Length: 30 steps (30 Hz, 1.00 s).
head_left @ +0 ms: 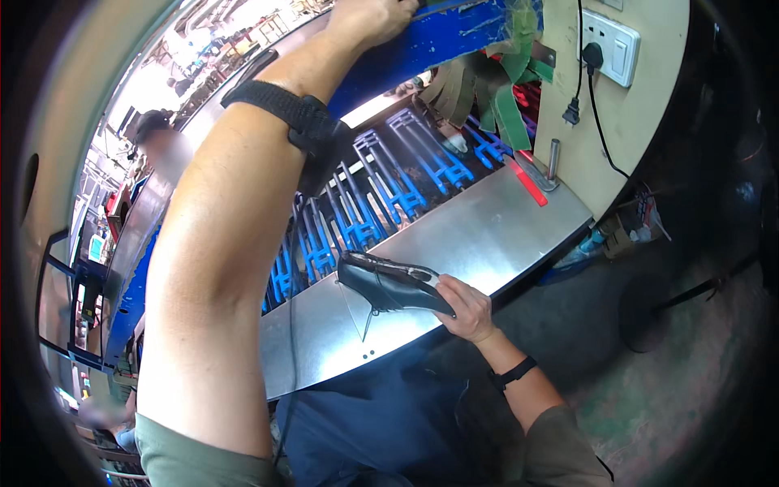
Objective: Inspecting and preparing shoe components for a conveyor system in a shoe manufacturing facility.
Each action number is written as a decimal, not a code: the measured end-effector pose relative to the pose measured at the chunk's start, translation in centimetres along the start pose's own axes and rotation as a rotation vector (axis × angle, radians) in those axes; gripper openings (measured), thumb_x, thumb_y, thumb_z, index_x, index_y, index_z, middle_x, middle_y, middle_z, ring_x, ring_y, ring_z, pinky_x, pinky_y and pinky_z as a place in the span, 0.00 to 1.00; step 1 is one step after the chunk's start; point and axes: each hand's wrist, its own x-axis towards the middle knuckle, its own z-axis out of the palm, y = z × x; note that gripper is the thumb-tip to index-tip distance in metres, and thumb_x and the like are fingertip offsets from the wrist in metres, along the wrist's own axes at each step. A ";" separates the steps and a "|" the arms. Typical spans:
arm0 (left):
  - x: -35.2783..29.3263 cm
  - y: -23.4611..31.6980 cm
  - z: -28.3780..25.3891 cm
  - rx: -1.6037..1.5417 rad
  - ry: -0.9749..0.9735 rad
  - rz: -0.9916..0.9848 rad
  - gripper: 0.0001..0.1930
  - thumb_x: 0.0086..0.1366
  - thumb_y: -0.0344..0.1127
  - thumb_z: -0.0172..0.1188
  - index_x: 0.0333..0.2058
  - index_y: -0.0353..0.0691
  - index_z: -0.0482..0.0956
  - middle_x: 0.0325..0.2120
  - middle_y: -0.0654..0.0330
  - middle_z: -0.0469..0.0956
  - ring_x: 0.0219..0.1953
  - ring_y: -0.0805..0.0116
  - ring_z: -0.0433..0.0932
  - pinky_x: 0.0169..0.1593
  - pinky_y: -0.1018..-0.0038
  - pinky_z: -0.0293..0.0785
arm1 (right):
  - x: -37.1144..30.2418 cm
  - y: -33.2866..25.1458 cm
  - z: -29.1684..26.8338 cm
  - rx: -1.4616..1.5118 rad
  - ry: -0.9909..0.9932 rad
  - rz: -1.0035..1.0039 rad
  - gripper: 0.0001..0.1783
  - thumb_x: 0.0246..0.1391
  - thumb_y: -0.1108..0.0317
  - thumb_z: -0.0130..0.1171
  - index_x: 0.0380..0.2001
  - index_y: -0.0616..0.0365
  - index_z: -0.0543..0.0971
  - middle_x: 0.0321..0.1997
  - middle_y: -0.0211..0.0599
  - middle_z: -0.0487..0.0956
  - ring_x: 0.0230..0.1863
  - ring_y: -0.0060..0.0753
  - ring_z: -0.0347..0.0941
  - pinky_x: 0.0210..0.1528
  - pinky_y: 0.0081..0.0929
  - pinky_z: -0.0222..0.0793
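Observation:
My right hand (466, 308) grips a black leather shoe (389, 284) at one end, fingers on its upper edge and thumb below. The shoe lies tilted over the sheet-metal shelf (320, 353), its laces hanging loose. My left arm stretches up across the view. At the top edge my left hand (373, 18) rests at the rim of the blue machine panel (430, 40), its fingers curled and partly cut off by the picture's edge. What those fingers hold is hidden.
Blue rod racks (377, 183) stand behind the shelf. A red-handled tool (529, 180) lies by a metal post (553, 158) at the right. Green strips (507, 114) hang above. A plug (593, 55) sits in the wall socket (621, 49), cords dangling. Another person (158, 146) is far left.

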 end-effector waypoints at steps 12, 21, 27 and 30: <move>-10.0 -5.4 -12.4 -0.963 0.134 -0.037 0.19 0.69 0.40 0.60 0.50 0.29 0.77 0.41 0.52 0.82 0.46 0.64 0.80 0.51 0.69 0.76 | -0.7 -0.1 0.2 0.000 -0.033 0.043 0.31 0.38 0.65 0.76 0.49 0.55 0.79 0.52 0.42 0.81 0.48 0.45 0.81 0.49 0.35 0.80; -51.0 0.9 -26.2 -0.190 -0.429 0.359 0.12 0.50 0.35 0.74 0.27 0.43 0.78 0.22 0.63 0.74 0.24 0.65 0.74 0.30 0.68 0.67 | -0.7 -2.1 0.2 -0.002 -0.160 0.218 0.30 0.42 0.70 0.72 0.52 0.55 0.76 0.51 0.47 0.80 0.52 0.52 0.78 0.54 0.40 0.76; -78.8 1.6 -13.9 -0.388 -0.579 -0.086 0.11 0.60 0.42 0.65 0.29 0.41 0.76 0.23 0.56 0.76 0.27 0.52 0.79 0.32 0.59 0.75 | 2.9 -8.8 -1.7 -0.324 -0.385 0.178 0.30 0.42 0.71 0.66 0.52 0.59 0.73 0.48 0.52 0.80 0.48 0.59 0.77 0.50 0.51 0.74; -78.6 0.6 -15.6 -0.630 -0.539 -0.290 0.12 0.62 0.44 0.66 0.32 0.40 0.80 0.26 0.55 0.79 0.30 0.54 0.81 0.33 0.61 0.77 | 8.6 -16.1 -3.7 -0.312 -0.269 -0.152 0.23 0.40 0.68 0.70 0.44 0.57 0.79 0.41 0.45 0.82 0.41 0.52 0.79 0.45 0.46 0.75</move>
